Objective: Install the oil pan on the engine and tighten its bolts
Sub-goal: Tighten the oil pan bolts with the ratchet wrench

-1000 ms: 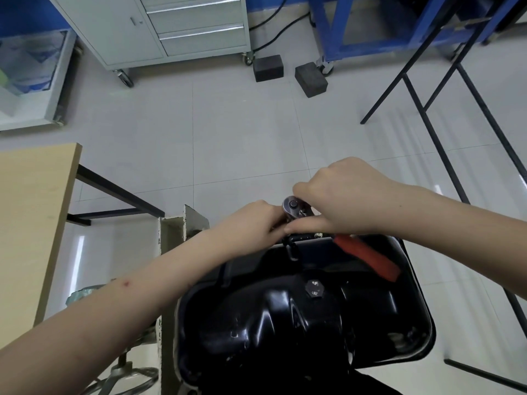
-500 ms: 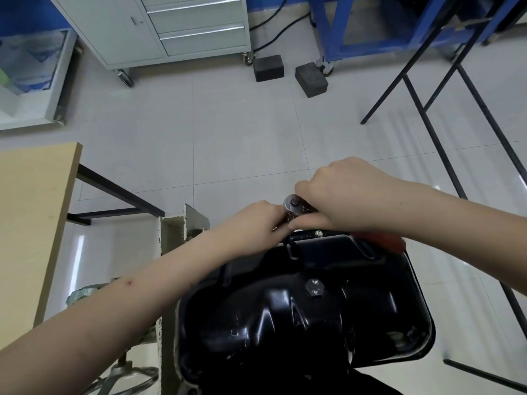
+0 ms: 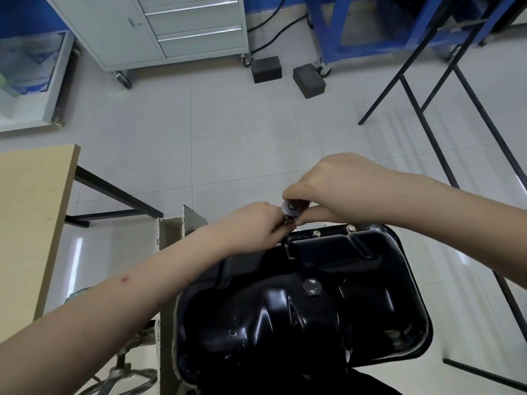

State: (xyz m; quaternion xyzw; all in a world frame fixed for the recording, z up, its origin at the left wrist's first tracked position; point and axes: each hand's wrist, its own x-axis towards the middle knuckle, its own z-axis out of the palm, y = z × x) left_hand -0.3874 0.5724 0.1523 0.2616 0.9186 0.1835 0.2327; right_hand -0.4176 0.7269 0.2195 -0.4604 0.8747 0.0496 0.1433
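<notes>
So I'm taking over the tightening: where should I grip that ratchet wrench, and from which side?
Grip the handle, coming from the right, as the right hand does; it hides the handle now. The ratchet wrench has its round head over the far flange of the oil pan, where the left hand steadies it, so that end is taken.

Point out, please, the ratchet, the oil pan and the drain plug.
ratchet (image 3: 291, 208): head view, on its round metal head between the hands.
oil pan (image 3: 379, 303): head view, on its glossy black side.
drain plug (image 3: 312, 286): head view, on its hexagonal head.
</notes>
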